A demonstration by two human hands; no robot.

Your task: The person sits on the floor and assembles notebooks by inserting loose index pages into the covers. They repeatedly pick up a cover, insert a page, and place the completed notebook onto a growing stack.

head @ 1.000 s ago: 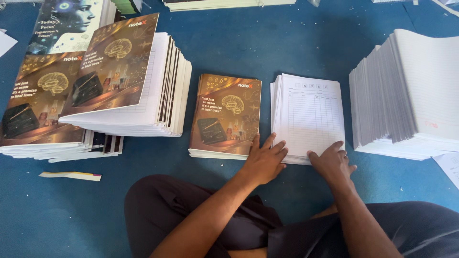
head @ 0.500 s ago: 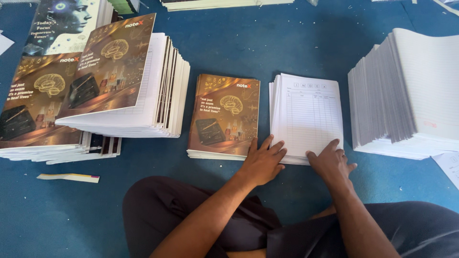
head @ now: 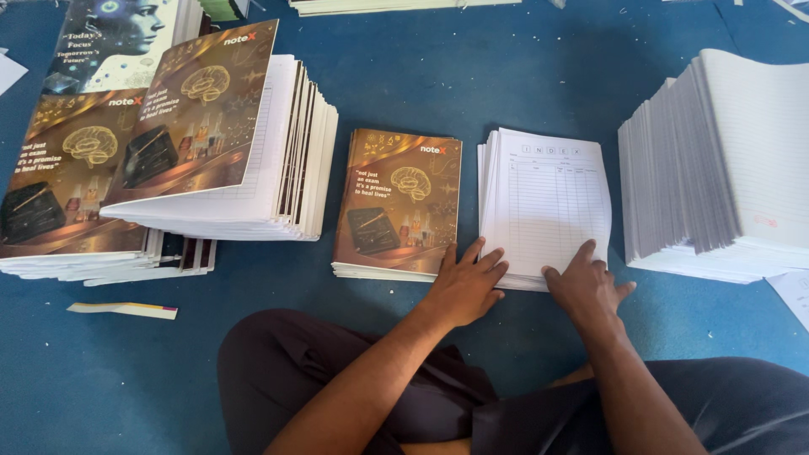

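Almost no change since a moment ago: left hand (head: pixel 465 286) flat, fingers spread, on near edge of white page stack (head: pixel 546 202), right hand (head: pixel 587 285) likewise, gripping nothing, brown notebook (head: pixel 399 202) just left.

white ruled page stack (head: pixel 546 202) lies flat on blue floor — just beside brown-covered notebook (head: pixel 400 202).

A big pile of brown-covered notebooks (head: pixel 211 143) is seen on the blue floor (head: pixel 472 76). Left of that pile, a lower pile of the same books (head: pixel 67 194) is laid. Below it, a thin paper strip (head: pixel 122 310) is found. Far to its right, a tall stack of white pages (head: pixel 725 160) is stood.
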